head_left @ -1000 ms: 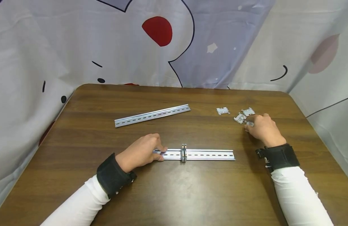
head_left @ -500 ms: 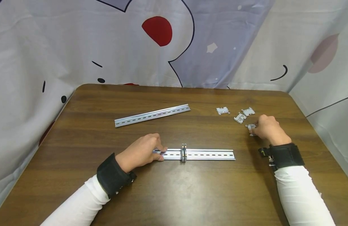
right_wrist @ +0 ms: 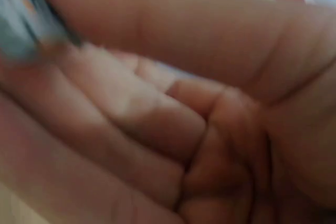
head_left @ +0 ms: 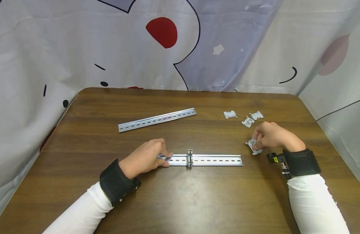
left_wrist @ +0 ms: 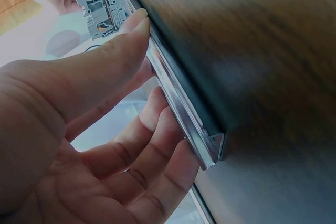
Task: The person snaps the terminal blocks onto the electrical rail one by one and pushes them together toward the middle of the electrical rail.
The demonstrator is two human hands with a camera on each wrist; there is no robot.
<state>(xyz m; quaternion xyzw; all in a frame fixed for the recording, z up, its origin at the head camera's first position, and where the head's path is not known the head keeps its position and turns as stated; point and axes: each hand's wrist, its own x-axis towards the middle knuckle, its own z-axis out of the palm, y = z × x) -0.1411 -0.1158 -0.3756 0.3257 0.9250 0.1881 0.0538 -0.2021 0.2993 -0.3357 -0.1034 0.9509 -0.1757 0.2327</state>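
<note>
My left hand (head_left: 147, 156) grips the left end of a slotted metal DIN rail (head_left: 217, 160) lying across the middle of the table. In the left wrist view the thumb presses one edge of the rail (left_wrist: 181, 103) while fingers lie along the other. Grey terminal blocks (head_left: 190, 158) stand clipped side by side on that rail, right of the hand; orange parts show on the nearest block (left_wrist: 100, 9). Between thumb and fingers my right hand (head_left: 273, 136) pinches a loose grey terminal block (head_left: 252, 147), right of the rail's far end. The right wrist view shows this block blurred at its upper left.
A second DIN rail (head_left: 157, 120) lies slanted at the back left. Three loose terminal blocks lie at the back right: one alone (head_left: 230, 114), and a pair, the nearer block (head_left: 248, 122) close to the farther block (head_left: 257, 115). A patterned cloth (head_left: 124, 48) hangs behind the wooden table (head_left: 180, 201).
My right hand has drawn a terminal block away from the pile, towards me, and turned it. The left hand stays on the rail.
</note>
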